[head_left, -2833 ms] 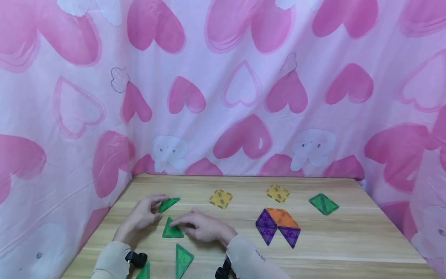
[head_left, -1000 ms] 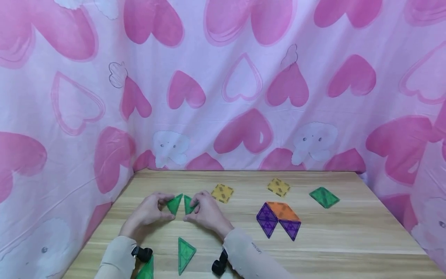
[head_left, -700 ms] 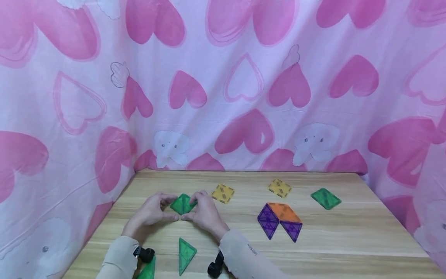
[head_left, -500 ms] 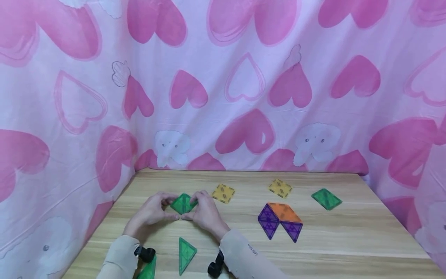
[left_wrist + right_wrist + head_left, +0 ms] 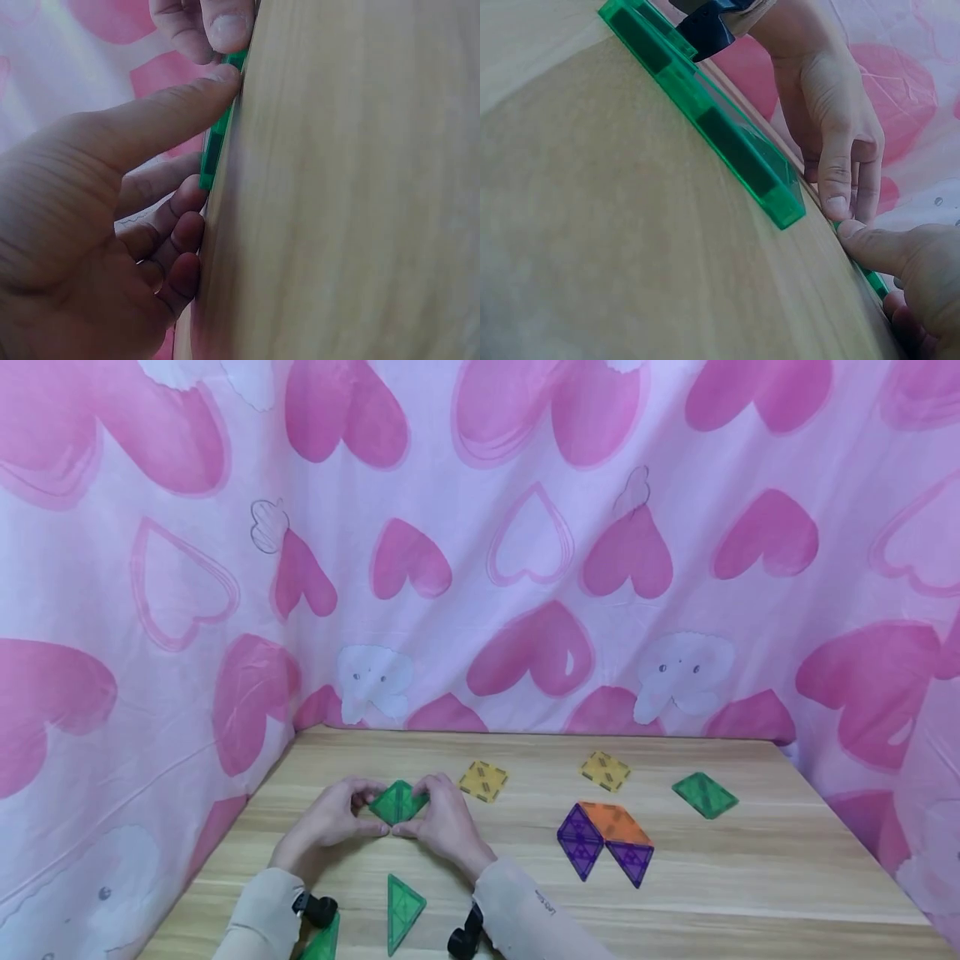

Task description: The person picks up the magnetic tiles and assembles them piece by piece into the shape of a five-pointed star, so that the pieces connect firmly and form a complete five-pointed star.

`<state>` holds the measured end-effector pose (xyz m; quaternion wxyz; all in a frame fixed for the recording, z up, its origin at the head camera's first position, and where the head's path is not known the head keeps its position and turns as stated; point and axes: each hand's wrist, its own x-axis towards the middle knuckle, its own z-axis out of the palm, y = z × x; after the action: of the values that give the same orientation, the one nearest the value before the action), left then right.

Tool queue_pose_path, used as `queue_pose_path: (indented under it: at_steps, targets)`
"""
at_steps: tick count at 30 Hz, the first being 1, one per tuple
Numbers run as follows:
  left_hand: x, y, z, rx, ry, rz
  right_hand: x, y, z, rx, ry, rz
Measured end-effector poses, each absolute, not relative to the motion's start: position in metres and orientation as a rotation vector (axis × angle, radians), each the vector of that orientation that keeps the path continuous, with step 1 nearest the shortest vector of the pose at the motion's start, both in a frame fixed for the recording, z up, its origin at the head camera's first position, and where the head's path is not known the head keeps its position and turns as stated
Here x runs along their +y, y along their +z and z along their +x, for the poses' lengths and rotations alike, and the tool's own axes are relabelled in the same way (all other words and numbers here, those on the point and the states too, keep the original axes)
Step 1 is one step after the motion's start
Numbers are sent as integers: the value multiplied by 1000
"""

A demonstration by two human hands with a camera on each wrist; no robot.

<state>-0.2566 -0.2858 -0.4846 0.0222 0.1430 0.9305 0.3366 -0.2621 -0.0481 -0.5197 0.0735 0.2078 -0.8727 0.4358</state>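
Two green triangular magnetic tiles lie edge to edge on the table as a diamond, the left tile (image 5: 386, 802) against the right tile (image 5: 408, 804). My left hand (image 5: 330, 818) grips the left tile between thumb and curled fingers. On the other side, my right hand (image 5: 448, 827) pinches the right tile, covering part of it. Both thumbs nearly meet at the diamond's near corner. From the left wrist view the green edge (image 5: 215, 146) sits flat on the wood beside my fingers. A loose green triangle tile (image 5: 403, 913) lies nearer me.
Another green triangle (image 5: 322, 943) is partly hidden by the left wrist camera. Two yellow square tiles (image 5: 483, 781) lie at the back. To the right are purple triangles (image 5: 581, 843) joined to an orange tile (image 5: 617, 822), and a green diamond (image 5: 705, 795). A heart-patterned curtain (image 5: 525, 652) borders the table.
My right hand has brought a green triangle from the front up to the one in my left hand. The two tiles have come together; over the last half second the hands stay still.
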Motion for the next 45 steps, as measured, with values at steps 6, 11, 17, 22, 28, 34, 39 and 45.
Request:
queue_pose_path:
  at_steps: [6,11,17,22,28,34,39,45]
  targets:
    - [-287,-488,-253,2826,1080,452,-38,-527,-259,-2623,1441,712]
    - [-289,-487,-249,2785,1150,403,-27,-530,-256,-2564,1714,761]
    - [-293,-482,-239,2783,1175,350,-18,-529,-250,-2474,1939,910]
    - [-292,-473,-235,2756,1189,352,-9,-526,-244,-2438,2026,937]
    - [-293,-463,-219,2766,1193,360,2,-522,-239,-2450,2053,1007]
    - [-296,-460,-188,2805,1215,378,9,-523,-232,-2438,2077,1082]
    - [-301,-462,-162,2844,1144,323,13,-524,-228,-2443,2082,1101]
    - [-314,-475,-137,2785,1127,493,18,-525,-221,-2453,2060,1131]
